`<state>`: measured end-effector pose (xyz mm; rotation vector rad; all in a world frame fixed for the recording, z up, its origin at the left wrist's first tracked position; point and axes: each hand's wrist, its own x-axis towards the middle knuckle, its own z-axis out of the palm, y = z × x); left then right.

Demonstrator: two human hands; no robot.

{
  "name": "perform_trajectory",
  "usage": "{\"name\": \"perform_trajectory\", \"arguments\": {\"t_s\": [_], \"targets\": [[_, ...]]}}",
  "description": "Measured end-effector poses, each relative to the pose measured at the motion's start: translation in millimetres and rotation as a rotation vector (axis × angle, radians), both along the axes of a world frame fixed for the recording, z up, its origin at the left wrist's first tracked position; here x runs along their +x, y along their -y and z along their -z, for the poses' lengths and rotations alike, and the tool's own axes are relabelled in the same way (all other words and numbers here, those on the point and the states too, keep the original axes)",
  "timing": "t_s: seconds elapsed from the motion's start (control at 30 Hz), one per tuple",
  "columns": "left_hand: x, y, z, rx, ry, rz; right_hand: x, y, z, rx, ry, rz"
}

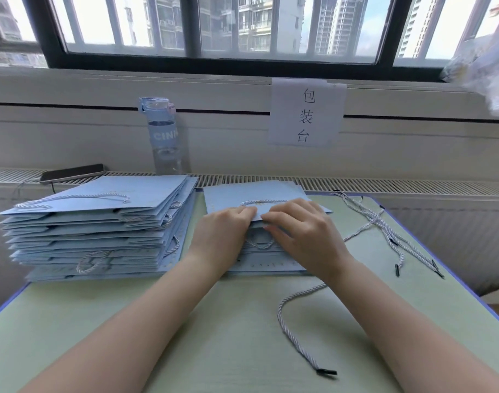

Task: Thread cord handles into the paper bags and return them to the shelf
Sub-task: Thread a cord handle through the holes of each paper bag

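Paper light and easily creased, I judge, the blue bag [242,194] at twelve o'clock on the worktop [242,321] has left hand [228,231] and right hand [299,232] grip pinched on its near edge, the best hold.

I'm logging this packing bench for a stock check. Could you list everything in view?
paper bags: tall stack, light blue, table left, cord handles fitted
top bag: one, light blue, on a lower stack at the centre
loose cords: several, white-grey with black tips, table right
single cord: one, same colours, beside the right forearm
water bottle: one, clear and pale blue, ledge behind the tall stack
phone: one, dark, ledge at left
paper sign: one, white, wall under the window
table: one, green top, blue edge
left hand: grips the top bag's near edge
right hand: pinches the same edge
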<state>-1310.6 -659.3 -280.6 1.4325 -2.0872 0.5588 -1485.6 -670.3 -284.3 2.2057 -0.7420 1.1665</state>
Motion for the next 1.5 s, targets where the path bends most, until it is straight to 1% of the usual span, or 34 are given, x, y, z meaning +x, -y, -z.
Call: {"name": "perform_trajectory", "arguments": {"t_s": [0.07, 0.17, 0.23, 0.33, 0.4, 0.47, 0.6, 0.7, 0.8, 0.83, 0.87, 0.93, 0.97, 1.0, 1.07, 1.13, 1.2, 1.27, 1.33, 1.5], "targets": [[7, 2, -3, -0.075, -0.018, 0.019, -1, 2, 2, 0.001, 0.011, 0.095], [11, 7, -4, -0.124, 0.010, 0.069, -8, 7, 3, 0.011, 0.098, 0.281], [11, 9, -6, -0.131, 0.035, 0.090, -12, 6, 1, -0.024, 0.126, 0.339], [13, 15, -25, -0.191, 0.044, 0.119, -9, 3, -10, -0.133, 0.102, 0.390], [25, 20, -53, -0.264, 0.045, 0.174, 2, 4, -29, -0.205, 0.136, 0.378], [50, 22, -80, -0.328, 0.088, 0.201, 23, 6, -51, -0.267, 0.179, 0.327], [118, 9, -110, -0.408, 0.101, 0.122, 88, 14, -80, -0.342, 0.238, 0.174], [173, -7, -113, -0.439, 0.102, 0.027, 144, 18, -88, -0.317, 0.252, 0.055], [224, -21, -100, -0.326, 0.065, -0.066, 196, 15, -79, -0.195, 0.222, -0.063], [238, -26, -92, -0.237, 0.059, -0.078, 210, 13, -70, -0.120, 0.183, -0.099], [249, -33, -85, -0.084, 0.047, -0.080, 222, 10, -58, -0.027, 0.128, -0.130], [264, -47, -70, 0.345, -0.041, -0.102, 235, 1, -33, 0.166, 0.014, -0.187], [268, -54, -61, 0.491, -0.085, -0.108, 237, -4, -23, 0.226, -0.028, -0.202], [271, -59, -50, 0.538, -0.099, -0.115, 237, -8, -14, 0.252, -0.053, -0.200], [270, -65, -32, 0.494, -0.051, -0.151, 233, -14, -7, 0.254, -0.069, -0.191], [264, -68, -21, 0.394, 0.091, -0.192, 230, -15, -8, 0.284, -0.049, -0.229], [257, -67, -14, 0.313, 0.161, -0.238, 226, -14, -9, 0.340, -0.048, -0.262], [251, -65, -15, 0.268, 0.102, -0.270, 220, -15, -9, 0.364, -0.053, -0.259], [242, -64, -19, 0.201, 0.014, -0.254, 211, -16, -11, 0.354, -0.040, -0.241], [202, -56, -24, 0.010, -0.017, -0.074, 170, -15, -15, 0.363, 0.034, -0.201]]}}
